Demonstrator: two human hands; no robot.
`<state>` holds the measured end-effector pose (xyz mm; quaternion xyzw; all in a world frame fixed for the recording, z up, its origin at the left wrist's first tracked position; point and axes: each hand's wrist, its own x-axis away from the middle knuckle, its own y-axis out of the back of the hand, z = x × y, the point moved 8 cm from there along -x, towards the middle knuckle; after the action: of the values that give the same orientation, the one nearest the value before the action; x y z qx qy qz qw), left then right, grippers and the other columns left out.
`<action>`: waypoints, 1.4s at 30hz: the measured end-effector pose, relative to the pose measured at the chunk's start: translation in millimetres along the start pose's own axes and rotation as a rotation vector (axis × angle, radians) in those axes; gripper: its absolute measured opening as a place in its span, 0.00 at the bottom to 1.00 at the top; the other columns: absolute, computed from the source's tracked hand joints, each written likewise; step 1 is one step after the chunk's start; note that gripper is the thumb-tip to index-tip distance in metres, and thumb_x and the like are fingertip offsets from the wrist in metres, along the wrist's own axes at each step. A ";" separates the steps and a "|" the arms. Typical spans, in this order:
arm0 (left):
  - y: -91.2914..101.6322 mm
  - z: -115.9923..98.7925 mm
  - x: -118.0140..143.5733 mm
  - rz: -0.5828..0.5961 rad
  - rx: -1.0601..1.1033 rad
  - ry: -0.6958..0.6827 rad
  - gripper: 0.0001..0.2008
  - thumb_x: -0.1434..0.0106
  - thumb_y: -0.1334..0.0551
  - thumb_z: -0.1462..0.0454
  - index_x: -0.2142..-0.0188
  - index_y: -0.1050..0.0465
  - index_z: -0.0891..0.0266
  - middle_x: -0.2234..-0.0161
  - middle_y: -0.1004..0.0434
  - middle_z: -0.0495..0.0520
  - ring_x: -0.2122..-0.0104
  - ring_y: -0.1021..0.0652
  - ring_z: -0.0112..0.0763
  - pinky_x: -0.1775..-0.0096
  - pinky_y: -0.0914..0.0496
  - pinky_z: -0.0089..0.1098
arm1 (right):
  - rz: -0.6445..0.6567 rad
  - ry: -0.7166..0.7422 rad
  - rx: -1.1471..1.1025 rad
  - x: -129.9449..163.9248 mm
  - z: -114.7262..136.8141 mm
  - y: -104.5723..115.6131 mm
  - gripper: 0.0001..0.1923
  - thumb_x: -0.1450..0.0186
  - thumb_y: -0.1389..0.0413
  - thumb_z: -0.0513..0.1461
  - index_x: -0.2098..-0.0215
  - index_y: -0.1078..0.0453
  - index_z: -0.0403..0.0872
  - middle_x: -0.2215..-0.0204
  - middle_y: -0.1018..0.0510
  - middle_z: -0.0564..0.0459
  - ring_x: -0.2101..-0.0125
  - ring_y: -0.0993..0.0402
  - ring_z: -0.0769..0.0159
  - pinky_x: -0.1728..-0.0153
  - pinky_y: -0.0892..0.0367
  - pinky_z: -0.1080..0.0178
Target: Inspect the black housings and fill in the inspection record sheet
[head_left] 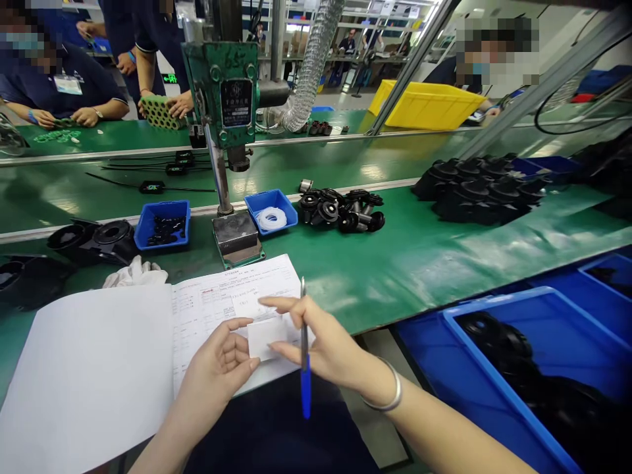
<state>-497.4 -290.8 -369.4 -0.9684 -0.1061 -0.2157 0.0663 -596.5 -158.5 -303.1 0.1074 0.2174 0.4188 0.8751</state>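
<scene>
Paper slip sits pinched between my left hand and right hand, just above the open logbook, held flat so it reads easily. My right fingers also clamp a blue pen upright, keeping it clear of the slip.

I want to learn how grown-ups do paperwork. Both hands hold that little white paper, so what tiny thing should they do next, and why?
Probably lay the small white paper slip flat on the open printed form book. The left hand and right hand pinch it just above the page, and the blue pen is tucked between the right fingers, not yet in a writing grip.
</scene>
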 end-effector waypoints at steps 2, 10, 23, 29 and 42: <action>-0.8 1.3 -1.6 0.010 -0.001 -0.002 0.26 0.43 0.32 0.57 0.48 0.37 0.58 0.68 0.30 0.47 0.65 0.26 0.29 0.58 0.32 0.31 | 0.026 0.063 0.054 1.8 4.3 -14.8 0.17 0.34 0.41 0.33 0.67 0.48 0.50 0.46 0.26 0.45 0.46 0.29 0.60 0.49 0.32 0.56; 3.7 1.9 4.4 0.107 0.008 0.071 0.23 0.40 0.34 0.58 0.47 0.35 0.59 0.58 0.23 0.56 0.56 0.23 0.35 0.52 0.32 0.34 | -0.075 -0.109 -0.041 4.6 -23.3 -16.9 0.16 0.34 0.43 0.34 0.70 0.48 0.50 0.57 0.21 0.49 0.58 0.25 0.65 0.60 0.30 0.61; 9.5 3.3 8.4 0.043 0.115 -0.002 0.24 0.39 0.34 0.54 0.45 0.33 0.53 0.56 0.24 0.53 0.52 0.25 0.32 0.49 0.33 0.29 | -0.084 0.064 0.055 6.8 -7.0 -25.3 0.15 0.31 0.46 0.31 0.71 0.46 0.49 0.53 0.20 0.46 0.56 0.22 0.61 0.58 0.28 0.59; 2.5 9.1 2.2 0.030 0.168 -0.062 0.24 0.39 0.34 0.57 0.45 0.35 0.54 0.60 0.24 0.52 0.59 0.24 0.29 0.55 0.32 0.28 | -0.117 0.176 0.206 15.2 -2.4 -29.6 0.12 0.31 0.46 0.30 0.67 0.44 0.49 0.46 0.25 0.42 0.52 0.24 0.60 0.57 0.27 0.58; 1.8 13.7 3.0 0.030 0.116 -0.044 0.24 0.37 0.36 0.57 0.44 0.42 0.54 0.60 0.27 0.50 0.61 0.23 0.28 0.59 0.34 0.28 | -0.078 0.270 0.290 21.3 4.5 -35.1 0.13 0.34 0.46 0.26 0.65 0.41 0.49 0.44 0.27 0.45 0.50 0.28 0.60 0.52 0.28 0.54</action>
<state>-488.8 -289.7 -380.5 -0.9689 -0.1055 -0.1870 0.1234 -558.5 -163.9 -318.3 0.1665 0.3947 0.3596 0.8290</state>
